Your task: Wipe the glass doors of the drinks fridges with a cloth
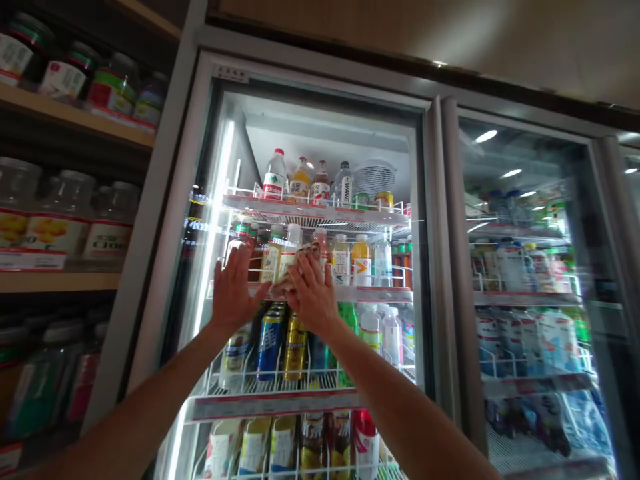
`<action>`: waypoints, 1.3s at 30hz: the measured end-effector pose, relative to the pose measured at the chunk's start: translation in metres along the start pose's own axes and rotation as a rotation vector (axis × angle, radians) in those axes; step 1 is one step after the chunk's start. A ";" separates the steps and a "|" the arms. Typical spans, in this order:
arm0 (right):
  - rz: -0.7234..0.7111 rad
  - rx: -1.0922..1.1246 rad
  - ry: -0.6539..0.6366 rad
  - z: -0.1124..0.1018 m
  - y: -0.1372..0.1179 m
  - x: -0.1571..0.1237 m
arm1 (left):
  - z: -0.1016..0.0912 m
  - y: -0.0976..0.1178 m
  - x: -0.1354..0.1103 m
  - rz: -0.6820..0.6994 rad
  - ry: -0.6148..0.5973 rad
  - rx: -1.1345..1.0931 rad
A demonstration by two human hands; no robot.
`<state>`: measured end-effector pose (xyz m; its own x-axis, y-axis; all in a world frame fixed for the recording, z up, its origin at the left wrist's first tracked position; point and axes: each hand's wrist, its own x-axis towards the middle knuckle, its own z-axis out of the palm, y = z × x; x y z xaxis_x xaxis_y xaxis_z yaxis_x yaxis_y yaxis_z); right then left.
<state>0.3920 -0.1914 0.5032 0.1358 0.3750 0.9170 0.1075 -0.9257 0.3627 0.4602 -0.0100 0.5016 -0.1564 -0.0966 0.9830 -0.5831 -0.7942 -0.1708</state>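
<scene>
A glass-doored drinks fridge (425, 220) stands in front of me, lit inside, with bottles and cans on wire shelves. My left hand (233, 290) lies flat on the glass door, fingers stretched upward, holding nothing. My right hand (313, 293) presses a crumpled beige cloth (295, 267) against the glass beside it, fingers spread over the cloth. Both hands are at the height of the second shelf, above a row of blue and gold cans (280, 343).
A second glass-door fridge (525, 300) with bottles stands to the right. Wooden shelves (75, 117) with jars and plastic containers run along the left wall. Ceiling lights reflect in the right door's glass.
</scene>
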 end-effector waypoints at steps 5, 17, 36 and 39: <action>0.127 -0.162 0.129 -0.025 0.105 -0.035 | 0.000 -0.003 0.001 -0.100 -0.007 0.073; 0.154 -0.016 0.240 0.008 0.035 0.018 | 0.001 0.008 -0.003 -0.089 -0.006 0.055; 0.309 -0.171 0.339 -0.017 0.118 -0.059 | 0.003 0.005 -0.008 0.082 -0.064 0.034; 0.518 -0.214 0.440 -0.030 0.150 -0.080 | 0.004 0.007 -0.008 0.078 -0.057 0.043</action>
<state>0.3678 -0.3619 0.4889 -0.2979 -0.1285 0.9459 -0.0649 -0.9859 -0.1544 0.4603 -0.0170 0.4928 -0.1534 -0.1924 0.9692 -0.5359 -0.8079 -0.2452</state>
